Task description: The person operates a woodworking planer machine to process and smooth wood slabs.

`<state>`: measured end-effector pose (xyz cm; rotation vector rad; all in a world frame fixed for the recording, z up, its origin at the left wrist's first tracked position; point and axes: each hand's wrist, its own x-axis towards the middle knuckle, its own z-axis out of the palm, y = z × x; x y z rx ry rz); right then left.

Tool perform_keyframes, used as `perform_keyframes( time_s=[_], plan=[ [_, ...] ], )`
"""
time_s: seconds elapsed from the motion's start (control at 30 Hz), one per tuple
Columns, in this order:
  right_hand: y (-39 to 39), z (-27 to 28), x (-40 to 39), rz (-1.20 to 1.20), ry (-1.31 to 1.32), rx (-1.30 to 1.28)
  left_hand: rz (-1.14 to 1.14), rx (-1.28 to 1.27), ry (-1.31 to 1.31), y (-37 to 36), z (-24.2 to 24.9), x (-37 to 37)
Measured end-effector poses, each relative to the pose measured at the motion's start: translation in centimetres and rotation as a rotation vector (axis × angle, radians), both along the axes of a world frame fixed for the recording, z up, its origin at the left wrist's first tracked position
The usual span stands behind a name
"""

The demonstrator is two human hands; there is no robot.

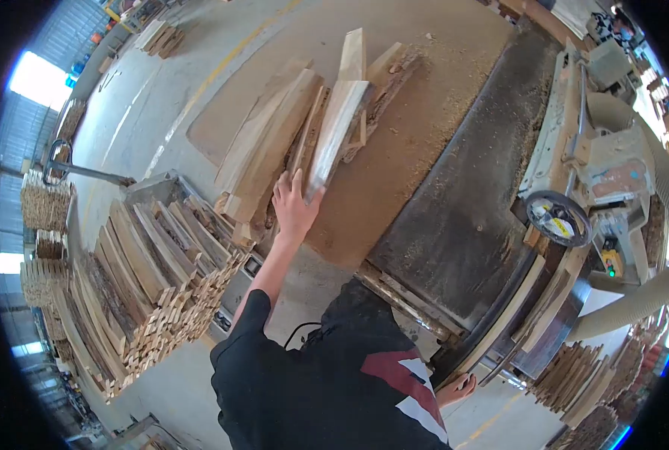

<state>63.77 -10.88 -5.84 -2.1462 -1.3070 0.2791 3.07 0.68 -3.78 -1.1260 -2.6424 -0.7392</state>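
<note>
My left hand (295, 208) is stretched over the wood pile, fingers spread, with the thumb close to the near end of a pale board (338, 127). That board's near end is blurred. Beside the hand lie a wide plank (270, 146) and a narrow bark-edged strip (308, 135). Low on the right, my right hand (458, 390) has its fingers curled at the near end of a long curved wooden strip (503, 315), which lies along the machine's edge. Part of this hand is hidden behind my shirt.
A brown sawdust-covered table (417, 165) carries the pile, next to a dark machine bed (454, 202). A handwheel (559, 219) sits on the machine at right. Stacked boards (154, 277) stand at left; more wood strips (567, 379) lie at lower right.
</note>
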Motion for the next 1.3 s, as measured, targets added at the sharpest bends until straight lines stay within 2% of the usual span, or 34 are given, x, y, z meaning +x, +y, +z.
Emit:
perform_keyframes(
  time_s=[0.03,0.1,0.2,0.27,0.33,0.37,0.4,0.47,0.5,0.6,0.63,0.67,0.73,0.77,0.8,0.87,0.9,0.93,0.97,1.0,1.03,1.1,1.13,1.17,1.2,1.23,1.3],
  plan=[
    [-0.1,-0.1,0.2,0.008,-0.009,-0.013,0.042,-0.009,-0.077,-0.8,-1.3,-0.5],
    [0.2,-0.6,0.5,0.027,-0.014,-0.032,0.110,-0.071,-0.022,-1.2,-3.4,-0.6],
    [0.0,-0.6,0.8,-0.024,-0.006,-0.119,0.192,-0.160,-0.011,0.1,-2.4,0.8],
    [0.1,-0.6,0.8,-0.005,0.005,-0.113,0.183,0.022,-0.306,0.9,-1.2,1.4],
    [0.2,-0.7,0.6,-0.013,0.039,-0.103,0.086,0.095,-0.592,0.3,-2.3,2.6],
    [0.1,-0.6,0.6,-0.024,0.064,-0.100,0.113,0.187,-0.429,0.4,-6.3,3.8],
    [0.4,-0.9,0.6,-0.033,0.063,-0.093,0.103,0.191,-0.432,0.3,-5.7,4.4],
    [-0.1,-2.1,1.8,-0.046,0.114,-0.075,-0.079,-0.001,-0.749,0.5,-3.9,6.1],
    [-0.3,-2.5,2.2,-0.051,0.011,-0.085,-0.098,-0.020,-0.767,0.4,-4.1,6.9],
    [-0.6,-2.4,2.4,-0.015,0.016,-0.054,0.172,0.619,-1.256,1.0,-4.7,8.0],
    [-0.4,-2.3,2.3,-0.030,0.014,-0.057,0.264,0.718,-1.247,1.0,-4.6,8.0],
    [-0.4,-2.2,2.2,-0.038,0.015,-0.055,0.255,0.704,-1.253,0.5,-4.3,7.8],
    [-0.5,-1.7,1.4,-0.060,0.017,-0.063,0.039,0.942,-1.899,-0.7,-1.6,7.5],
    [-0.2,-1.3,0.9,-0.082,0.092,-0.033,-0.094,1.073,-2.114,-0.6,-0.2,7.8],
    [-0.2,-1.1,0.6,-0.105,0.168,0.002,-0.103,1.060,-2.117,-0.5,0.4,7.8],
    [-0.9,-2.3,2.1,-0.101,0.134,-0.003,-0.566,1.198,-2.514,-0.1,1.3,7.9],
    [-0.9,-2.4,2.2,-0.088,0.126,0.021,-0.691,1.275,-2.692,0.4,2.3,8.6],
    [-0.7,-2.2,1.9,-0.077,0.115,0.046,-0.700,1.245,-2.708,0.9,2.7,9.7],
    [-0.9,-1.8,1.6,-0.102,0.116,0.052,-0.721,1.334,-2.944,1.5,2.9,11.1],
    [-0.7,-0.1,0.2,-0.035,-0.059,0.148,-0.726,1.414,-3.190,2.2,3.0,12.4],
    [-0.1,1.3,-1.0,0.033,-0.241,0.244,-0.810,1.368,-3.219,3.1,2.7,13.7],
    [1.3,3.0,-3.0,0.140,-0.096,0.296,-0.834,1.276,-3.301,4.5,2.6,16.7],
    [2.5,4.8,-5.6,0.171,0.089,0.338,-0.829,1.201,-3.357,4.9,2.5,18.1],
    [4.0,7.3,-7.4,0.304,0.163,0.212,-0.771,1.173,-3.426,5.3,1.9,19.6],
    [5.2,8.9,-9.7,0.368,0.409,0.151,-0.773,1.093,-3.471,5.6,1.5,21.0],
    [5.3,7.1,-10.4,0.356,0.876,-0.124,-0.660,1.062,-3.462,6.0,1.2,22.4],
    [7.4,9.0,-14.2,0.488,1.471,-0.449,-0.435,0.981,-3.436,6.3,2.5,24.7]
  ],
)
